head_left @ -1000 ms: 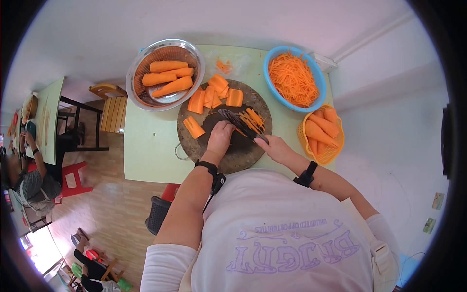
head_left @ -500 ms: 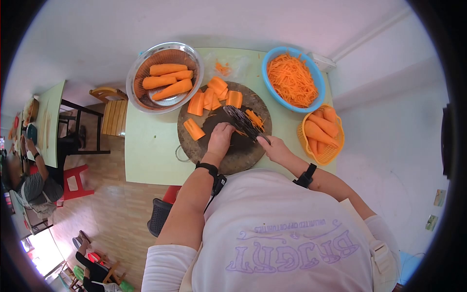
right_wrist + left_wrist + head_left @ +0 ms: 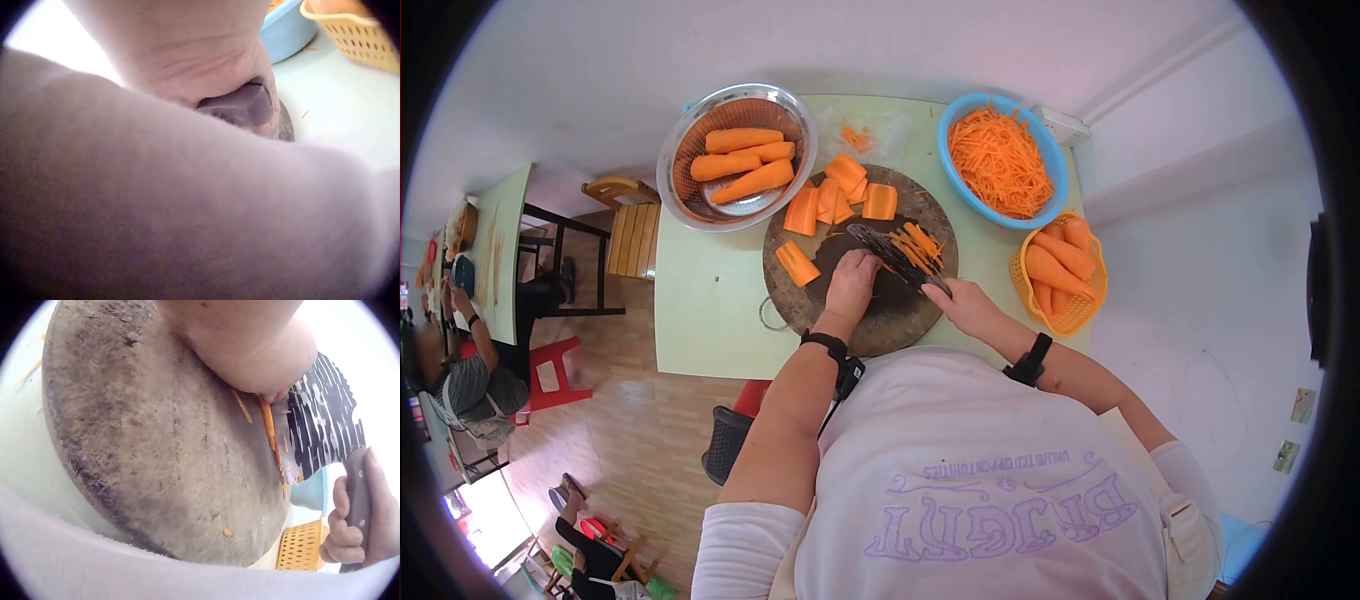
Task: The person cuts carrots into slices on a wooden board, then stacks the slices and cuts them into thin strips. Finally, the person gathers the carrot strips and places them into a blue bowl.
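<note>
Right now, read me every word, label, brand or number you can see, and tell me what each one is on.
"UNLIMITED OPPORTUNITIES": upside down on the white top.
"BRIGHT", my best reading of the ornate letters: larger, also upside down on that top.
Two small cards on the wall: too small to read.
I can make out no other text.

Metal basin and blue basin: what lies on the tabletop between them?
In the head view: clear plastic and carrot scraps, with carrot slabs on the chopping board below them.
</note>
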Tool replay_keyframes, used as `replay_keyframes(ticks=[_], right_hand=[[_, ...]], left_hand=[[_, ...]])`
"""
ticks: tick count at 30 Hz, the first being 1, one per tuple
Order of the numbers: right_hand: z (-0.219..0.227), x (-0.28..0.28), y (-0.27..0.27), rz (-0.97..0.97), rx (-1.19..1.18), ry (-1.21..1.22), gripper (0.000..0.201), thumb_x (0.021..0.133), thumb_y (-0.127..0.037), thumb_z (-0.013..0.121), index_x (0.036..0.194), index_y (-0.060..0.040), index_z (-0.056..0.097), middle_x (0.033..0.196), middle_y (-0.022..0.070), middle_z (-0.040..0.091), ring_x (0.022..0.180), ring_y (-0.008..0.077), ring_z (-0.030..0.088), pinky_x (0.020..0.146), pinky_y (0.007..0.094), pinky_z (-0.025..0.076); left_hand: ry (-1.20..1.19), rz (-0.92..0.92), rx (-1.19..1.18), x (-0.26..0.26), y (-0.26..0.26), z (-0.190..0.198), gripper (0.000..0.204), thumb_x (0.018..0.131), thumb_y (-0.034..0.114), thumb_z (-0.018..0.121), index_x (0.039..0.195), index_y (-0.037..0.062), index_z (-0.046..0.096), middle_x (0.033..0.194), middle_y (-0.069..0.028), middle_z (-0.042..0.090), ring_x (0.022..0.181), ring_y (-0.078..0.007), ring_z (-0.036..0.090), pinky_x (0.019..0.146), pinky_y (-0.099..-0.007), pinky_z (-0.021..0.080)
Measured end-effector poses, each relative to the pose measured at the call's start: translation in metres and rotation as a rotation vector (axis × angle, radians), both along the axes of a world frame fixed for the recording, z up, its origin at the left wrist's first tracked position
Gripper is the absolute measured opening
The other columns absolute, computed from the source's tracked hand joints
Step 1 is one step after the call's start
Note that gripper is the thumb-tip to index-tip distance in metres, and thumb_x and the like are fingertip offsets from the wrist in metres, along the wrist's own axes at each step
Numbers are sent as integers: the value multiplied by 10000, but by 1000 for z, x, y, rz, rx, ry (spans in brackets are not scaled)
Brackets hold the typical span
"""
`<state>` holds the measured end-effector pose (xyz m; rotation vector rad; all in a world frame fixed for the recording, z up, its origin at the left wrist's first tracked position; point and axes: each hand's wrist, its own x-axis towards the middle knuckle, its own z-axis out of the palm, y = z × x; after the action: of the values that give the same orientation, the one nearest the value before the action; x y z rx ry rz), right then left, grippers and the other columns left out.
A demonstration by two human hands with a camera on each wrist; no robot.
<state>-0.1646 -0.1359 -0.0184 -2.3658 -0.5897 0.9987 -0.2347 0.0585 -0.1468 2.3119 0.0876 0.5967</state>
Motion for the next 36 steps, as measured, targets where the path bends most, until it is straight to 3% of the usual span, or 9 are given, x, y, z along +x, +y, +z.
replay_keyframes(ticks=[8,10,14,28,36], right_hand=[[-14,1,-1,22,0,-41,491,981,-450,471,1078,1,637,950,260,650,938,415,617,819,436,479],[-15,1,-2,-112,1,83,506,978,-462,472,1065,6,641,932,255,651,931,406,621,815,433,477],[-12,0,-6,-130,-14,61,521,976,-471,476,1056,15,644,915,252,651,904,399,624,800,424,478],[-3,0,-4,-99,2,116,471,974,-423,507,1167,-10,625,987,251,657,937,393,629,824,403,481],[-10,2,3,43,-30,-35,516,982,-458,467,1082,18,639,925,258,650,901,396,628,797,418,479]], left_hand=[[11,11,6,-1,-1,2,78,792,37,651,869,48,643,918,-103,624,893,-304,613,781,-389,515],[-1,3,-13,0,0,3,82,791,38,652,872,49,647,919,-103,627,893,-305,615,784,-388,516],[-12,-8,-9,0,0,2,85,790,37,654,875,47,648,919,-106,628,893,-307,615,783,-388,517],[-12,-4,-2,0,-1,-2,81,779,42,640,857,51,618,886,-99,586,889,-297,584,807,-386,491],[5,7,19,0,0,-3,88,781,41,663,865,52,637,906,-102,615,882,-308,607,776,-390,515]])
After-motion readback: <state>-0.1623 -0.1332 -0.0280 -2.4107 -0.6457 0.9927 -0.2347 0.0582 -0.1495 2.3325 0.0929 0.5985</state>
